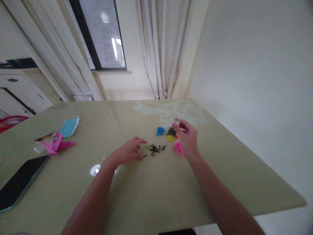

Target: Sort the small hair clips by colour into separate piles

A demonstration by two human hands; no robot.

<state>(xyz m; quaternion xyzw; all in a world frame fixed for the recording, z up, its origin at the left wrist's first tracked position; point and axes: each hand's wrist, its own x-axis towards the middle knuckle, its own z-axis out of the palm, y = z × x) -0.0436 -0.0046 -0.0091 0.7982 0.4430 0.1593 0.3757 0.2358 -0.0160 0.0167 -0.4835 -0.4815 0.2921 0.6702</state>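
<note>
- Head cam: L hand (127,151) is spread & palm-down at the L edge of the loose black clips (154,149), thumb tip right by a stray one; can't tell if it's touching.
- R hand (190,137) pinches a small clear container (177,121) btwn thumb & fingers, up off the tabletop (144,202). Held by its side, prob. so the rest of it stays clear of the fingers; lid or contents too small to tell.
- Black clips lie scattered mid-tabletop, btwn the 2 hands, w/ a couple of strays on the near side. Looks like they're placed there b/c both hands reach that spot easily.
- Beyond & to the R: blue pile (160,131), dark pile (171,132), yellow pile (170,138) & pink pile (178,148), the last partly hidden by R hand. Grouped by colour, prob. to avoid mixing.
- Far L: phone (23,182), blue mask (69,127), pink folded item (57,145), all well apart from the clips, maybe to leave elbow room.
</note>
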